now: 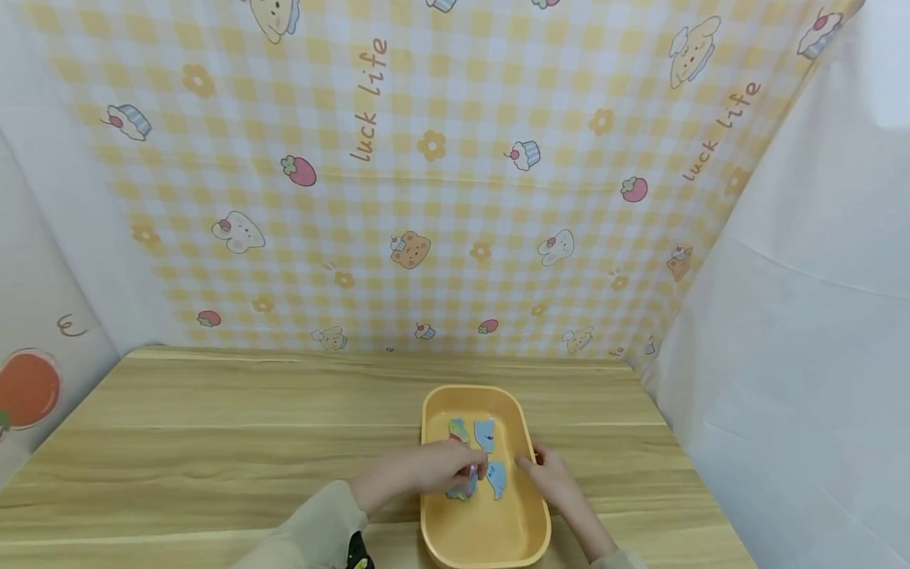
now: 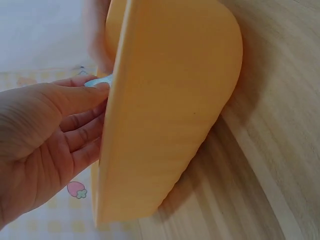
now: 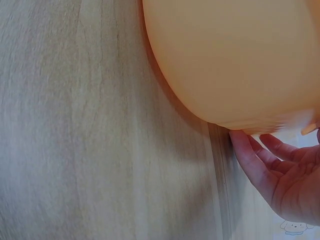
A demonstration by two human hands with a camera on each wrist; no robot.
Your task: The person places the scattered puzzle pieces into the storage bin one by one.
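Note:
A yellow-orange plastic tray (image 1: 490,539) with rounded corners sits on the wooden table, holding several flat, coloured pieces that look like puzzle pieces. My left hand (image 1: 448,465) reaches over the tray's left side. In the left wrist view its thumb and forefinger pinch a light-blue piece (image 2: 98,81), partly hidden by the rim. Two blue pieces (image 1: 485,435) lie just right of that hand, one above the other. A green-and-red piece (image 1: 458,429) lies beyond its knuckles. My right hand (image 1: 556,479) grips the tray's right wall, thumb over the rim, fingers outside.
The wooden table (image 1: 235,442) extends left and right of the tray. Behind it hangs a yellow checked cloth (image 1: 455,197) with cartoon prints, and a white sheet (image 1: 803,332) closes off the right side.

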